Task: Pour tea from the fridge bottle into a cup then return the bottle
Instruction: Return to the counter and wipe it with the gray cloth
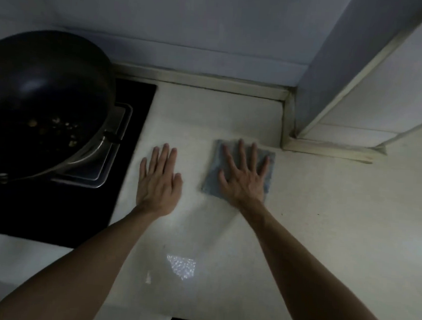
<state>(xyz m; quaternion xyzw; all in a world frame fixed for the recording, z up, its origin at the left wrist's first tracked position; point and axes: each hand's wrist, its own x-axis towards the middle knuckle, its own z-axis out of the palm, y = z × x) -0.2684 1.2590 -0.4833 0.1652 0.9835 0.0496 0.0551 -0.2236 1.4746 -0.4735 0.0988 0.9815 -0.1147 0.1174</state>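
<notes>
Both arms reach out over the pale counter (312, 229), palms down. The left hand (160, 178) lies flat on bare counter at about 9 o'clock from the cloth, fingers straight and close together, thumb a little apart, holding nothing. The right hand (245, 177) lies on a grey-blue cloth (212, 177), fingers splayed wide and pressed flat; the cloth shows past the fingertips at 12 o'clock and past the thumb at 9 o'clock. The two hands are near each other but apart, with a strip of bare counter between them.

At 9 to 10 o'clock from the left hand sits a black hob (131, 134), and on it a dark wok (44, 93) with bits of food in the bottom; the light is dim, so what the food is I cannot tell. A metal trivet (110, 152) shows under the wok's edge. At 1 o'clock from the cloth a tiled pillar (347, 82) meets the counter, and the wall (189, 21) runs along 12 o'clock.

No bottle or cup is in view; where the tea is cannot be told from here.
</notes>
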